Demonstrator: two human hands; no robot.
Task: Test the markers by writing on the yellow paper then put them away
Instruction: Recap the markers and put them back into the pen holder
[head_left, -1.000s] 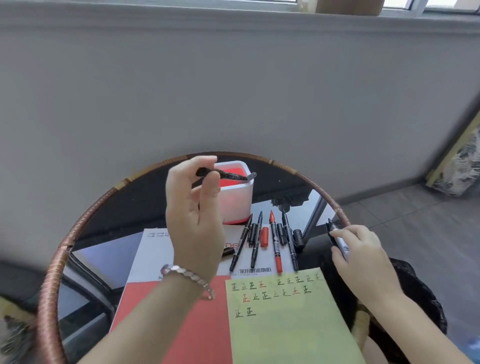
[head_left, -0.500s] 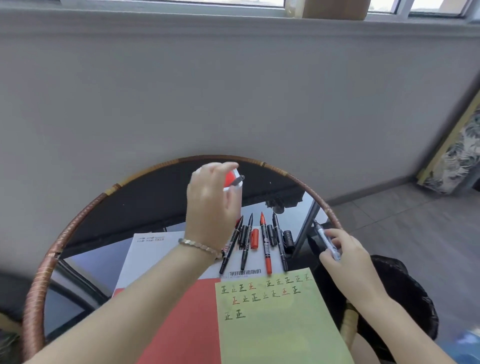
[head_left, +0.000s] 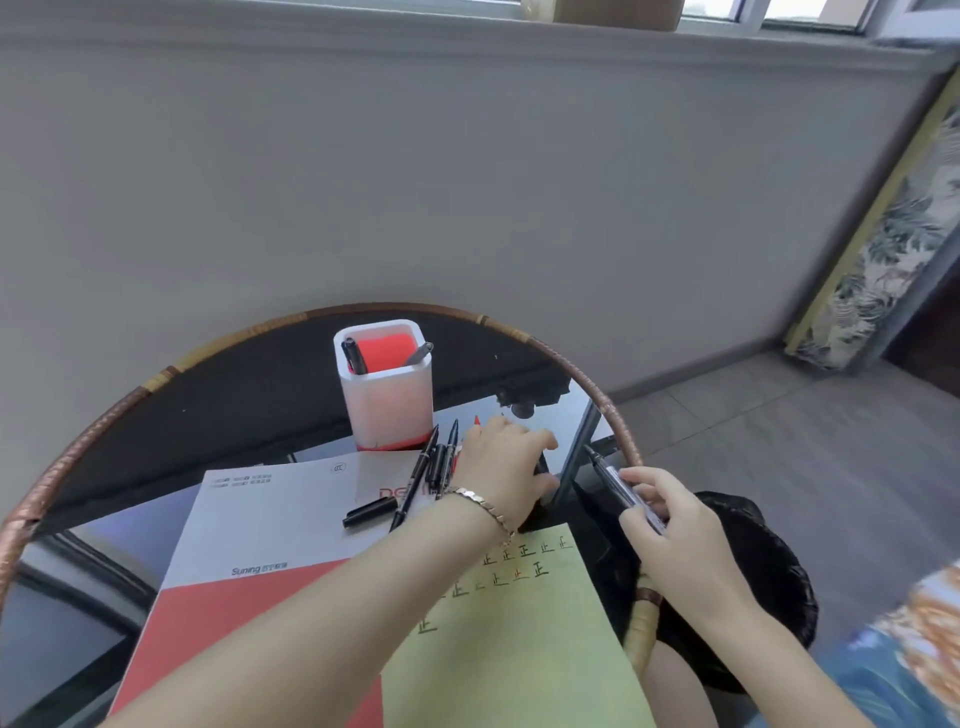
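The yellow paper (head_left: 524, 629) lies at the table's near edge with rows of written marks on it. A white pen holder (head_left: 387, 402) with a red inside stands behind it and holds two markers. Several markers (head_left: 439, 462) lie in a row on a white and red sheet (head_left: 270, 519), and a loose black cap (head_left: 370, 512) lies to their left. My left hand (head_left: 506, 467) rests on the right end of that row, its fingers curled around a small black cap (head_left: 540, 465). My right hand (head_left: 670, 525) holds an uncapped black marker (head_left: 615, 486), tip pointing up and left.
The round glass table has a woven rim (head_left: 597, 400). A grey wall rises right behind it. A black bag (head_left: 763, 571) sits on the floor at the right, below my right hand. A leaf-patterned panel (head_left: 893, 244) leans at the far right.
My left hand let its marker go into the white holder, then came down right onto the row of markers. My right hand kept its marker and barely moved.
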